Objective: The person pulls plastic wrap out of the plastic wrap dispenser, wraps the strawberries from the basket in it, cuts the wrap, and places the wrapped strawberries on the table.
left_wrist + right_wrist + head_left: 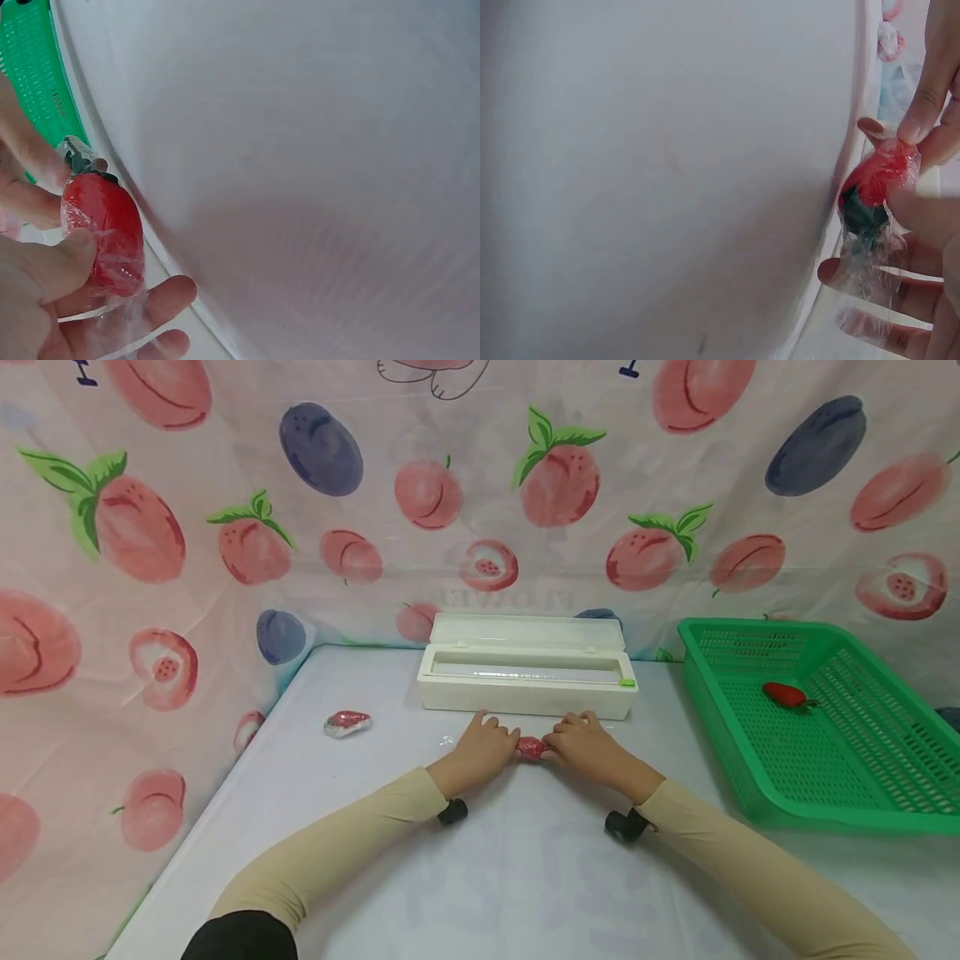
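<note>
A red pepper (531, 748) with a green stem end is held between both hands, wrapped in clear cling film. My left hand (483, 750) pinches one end, its thumb lying on the red side in the left wrist view. At the stem end, my right hand (588, 747) grips the pepper (874, 184) with the thumb over it. Loose film (866, 289) trails across the right fingers, and another film tail (120, 322) hangs by the left fingers. Just behind the hands stands a white cling film dispenser (525, 695), its lid raised.
To the left on the white table (480, 877) lies another red piece wrapped in film (348, 723). A green basket (750, 768) stands at the right with one bare red pepper (787, 696) inside. Fruit-printed cloth (352, 602) hangs behind the table.
</note>
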Demonstrator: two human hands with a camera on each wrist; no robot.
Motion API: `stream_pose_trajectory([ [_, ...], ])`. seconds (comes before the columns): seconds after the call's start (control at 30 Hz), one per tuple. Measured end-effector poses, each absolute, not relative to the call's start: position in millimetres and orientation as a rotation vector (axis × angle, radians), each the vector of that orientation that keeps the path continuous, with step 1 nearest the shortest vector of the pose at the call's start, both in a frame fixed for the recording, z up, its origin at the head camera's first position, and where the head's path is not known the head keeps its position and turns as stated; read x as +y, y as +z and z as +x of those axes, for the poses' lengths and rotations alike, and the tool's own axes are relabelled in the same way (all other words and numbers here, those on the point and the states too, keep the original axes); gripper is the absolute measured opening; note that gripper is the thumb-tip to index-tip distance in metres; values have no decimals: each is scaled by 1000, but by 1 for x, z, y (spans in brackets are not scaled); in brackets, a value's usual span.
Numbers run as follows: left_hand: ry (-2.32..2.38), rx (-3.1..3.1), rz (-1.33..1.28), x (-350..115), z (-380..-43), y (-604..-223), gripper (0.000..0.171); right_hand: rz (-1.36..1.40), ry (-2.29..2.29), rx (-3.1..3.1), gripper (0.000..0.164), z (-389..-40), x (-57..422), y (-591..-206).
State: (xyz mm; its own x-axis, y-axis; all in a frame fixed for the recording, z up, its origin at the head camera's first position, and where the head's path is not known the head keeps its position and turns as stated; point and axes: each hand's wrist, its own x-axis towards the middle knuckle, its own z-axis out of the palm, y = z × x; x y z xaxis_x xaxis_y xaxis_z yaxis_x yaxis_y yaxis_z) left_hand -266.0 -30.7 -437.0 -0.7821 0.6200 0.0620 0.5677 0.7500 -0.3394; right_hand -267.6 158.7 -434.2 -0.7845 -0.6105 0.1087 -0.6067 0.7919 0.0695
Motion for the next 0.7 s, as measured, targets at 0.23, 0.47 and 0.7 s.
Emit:
stream_pose_trajectory([
  [0.23, 382, -2841, -960, -29, -266, -434, 33, 954, -55, -2840, 19, -267, 160, -437],
  [0.47, 364, -2881, -939, -27, -270, -437, 35, 898, -84, -2808, 19, -266, 160, -438],
  [0.7, 375, -2854, -872, -30, -270, -437, 32, 854, -113, -2857, 24, -265, 168, -434],
])
